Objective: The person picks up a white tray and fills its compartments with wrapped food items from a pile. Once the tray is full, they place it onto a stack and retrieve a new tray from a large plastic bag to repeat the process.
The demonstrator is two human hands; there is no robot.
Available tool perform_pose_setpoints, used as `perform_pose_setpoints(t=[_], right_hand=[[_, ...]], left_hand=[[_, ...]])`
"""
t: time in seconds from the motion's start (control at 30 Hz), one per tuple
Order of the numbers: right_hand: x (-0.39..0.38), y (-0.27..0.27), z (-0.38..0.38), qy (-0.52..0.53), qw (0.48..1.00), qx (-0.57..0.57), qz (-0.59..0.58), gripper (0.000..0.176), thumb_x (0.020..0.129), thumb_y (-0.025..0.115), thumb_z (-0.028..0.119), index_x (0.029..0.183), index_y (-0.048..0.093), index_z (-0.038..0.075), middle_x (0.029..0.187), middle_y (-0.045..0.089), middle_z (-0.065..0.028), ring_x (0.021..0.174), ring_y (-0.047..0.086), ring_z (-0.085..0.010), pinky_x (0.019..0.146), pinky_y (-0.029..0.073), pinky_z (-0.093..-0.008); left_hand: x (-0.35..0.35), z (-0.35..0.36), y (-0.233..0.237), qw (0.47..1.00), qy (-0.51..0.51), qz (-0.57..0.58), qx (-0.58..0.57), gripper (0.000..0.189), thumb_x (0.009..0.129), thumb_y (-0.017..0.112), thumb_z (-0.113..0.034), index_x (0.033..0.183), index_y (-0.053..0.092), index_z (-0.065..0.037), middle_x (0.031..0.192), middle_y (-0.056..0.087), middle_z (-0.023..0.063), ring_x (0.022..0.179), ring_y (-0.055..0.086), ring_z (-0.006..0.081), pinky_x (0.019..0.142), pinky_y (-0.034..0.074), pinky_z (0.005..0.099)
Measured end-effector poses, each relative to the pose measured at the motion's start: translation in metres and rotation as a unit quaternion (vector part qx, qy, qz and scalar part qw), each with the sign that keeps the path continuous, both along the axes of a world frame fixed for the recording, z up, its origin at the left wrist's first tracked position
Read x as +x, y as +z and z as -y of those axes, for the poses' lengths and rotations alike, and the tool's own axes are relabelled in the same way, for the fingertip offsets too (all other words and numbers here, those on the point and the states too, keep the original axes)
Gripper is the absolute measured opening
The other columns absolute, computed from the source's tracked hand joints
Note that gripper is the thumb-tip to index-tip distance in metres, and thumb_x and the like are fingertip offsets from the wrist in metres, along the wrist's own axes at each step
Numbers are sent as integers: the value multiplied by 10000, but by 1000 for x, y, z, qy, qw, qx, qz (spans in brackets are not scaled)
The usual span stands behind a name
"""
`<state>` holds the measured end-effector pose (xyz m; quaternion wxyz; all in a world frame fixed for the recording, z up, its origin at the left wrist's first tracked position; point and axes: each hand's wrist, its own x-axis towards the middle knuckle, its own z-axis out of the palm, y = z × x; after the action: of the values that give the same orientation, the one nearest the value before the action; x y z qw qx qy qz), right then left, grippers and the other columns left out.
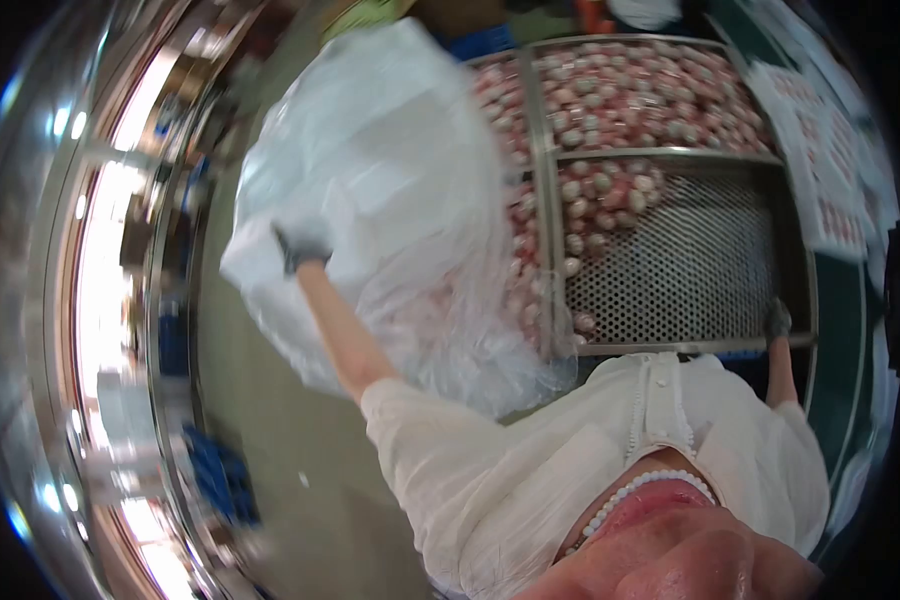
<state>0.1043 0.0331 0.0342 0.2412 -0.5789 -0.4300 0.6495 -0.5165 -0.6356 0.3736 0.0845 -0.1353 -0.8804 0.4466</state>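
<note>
My left hand, in a grey glove, is at the large white translucent plastic bag, its fingers closed on the bag's film and partly hidden by folds. My right hand, also in a dark grey glove, is at the near right corner of a perforated metal tray. Blur hides whether its fingers grip the rim. Small round red-and-white pieces, apparently wrapped, lie in the tray's far left part. What they are, I cannot make out. More reddish pieces show faintly through the bag's lower part.
Beyond the tray, another compartment is full of the same pieces. A narrower one to its left is partly covered by the bag. Printed sheets lie along the right side. A blue crate stands on the floor at left, near shelving.
</note>
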Motion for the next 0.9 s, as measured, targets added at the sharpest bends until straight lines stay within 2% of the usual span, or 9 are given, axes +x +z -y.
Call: perform_pose_setpoints(t=[0.1,0.13,0.27,0.37,0.43,0.5,0.63,0.77,0.9], right_hand=[[6,-9,17,-57,996,72,-17,278,766,519,260,970,525,71,780,546,-17,610,499,-107,509,412,-229],[2,9,32,-81,996,33,7,255,769,515,253,948,516,71,782,545,-25,646,522,-119,502,418,-241],[22,1,55,-89,994,63,30,175,779,481,172,925,499,79,757,540,-40,607,519,-142,459,403,-249],[12,27,70,-169,982,-25,-78,129,779,482,123,890,508,64,728,535,-33,630,522,-127,489,404,-231],[9,-19,68,-107,983,151,-10,109,773,495,104,866,528,58,709,532,-20,622,510,-111,516,411,-223],[-34,29,97,-10,941,303,151,129,768,508,89,888,533,49,739,538,-15,647,509,-106,567,431,-218],[-115,155,143,160,946,281,-15,224,758,538,200,936,524,66,815,567,-49,754,520,-120,692,437,-242],[-182,144,173,328,872,218,-291,373,755,534,293,1030,458,53,922,534,-93,842,502,-162,744,417,-264],[-175,172,181,423,804,414,60,602,735,471,472,1151,353,53,1079,461,-147,959,474,-244,816,377,-342]], left_hand=[[6,6,-8,992,20,82,-92,489,786,280,-466,1204,326,-215,1169,427,-23,1130,335,141,878,-71,617],[9,-12,-1,975,137,137,-110,477,805,237,-446,1213,314,-211,1113,480,-13,1115,361,145,876,-90,610],[-5,-7,-28,980,160,95,-64,490,782,332,-415,1202,320,-164,1185,402,14,1104,359,166,894,-19,545],[22,-34,-49,927,192,-5,323,487,770,367,-396,1184,332,-143,1167,407,35,1068,378,175,867,40,513],[66,-73,-60,739,115,-38,663,485,761,391,-383,1172,340,-129,1155,410,49,1045,391,180,849,80,492],[118,-112,-72,668,27,-25,743,485,753,415,-370,1160,349,-115,1143,413,63,1021,403,186,831,119,471],[221,-198,-97,632,-112,83,762,485,736,463,-344,1135,365,-87,1119,419,90,973,429,197,794,197,428],[315,-283,-122,600,-190,208,749,487,720,510,-319,1110,381,-58,1095,424,118,925,454,208,758,276,386],[381,-353,-146,596,-202,280,725,492,703,558,-293,1086,397,-30,1072,430,146,877,479,219,721,354,343]])
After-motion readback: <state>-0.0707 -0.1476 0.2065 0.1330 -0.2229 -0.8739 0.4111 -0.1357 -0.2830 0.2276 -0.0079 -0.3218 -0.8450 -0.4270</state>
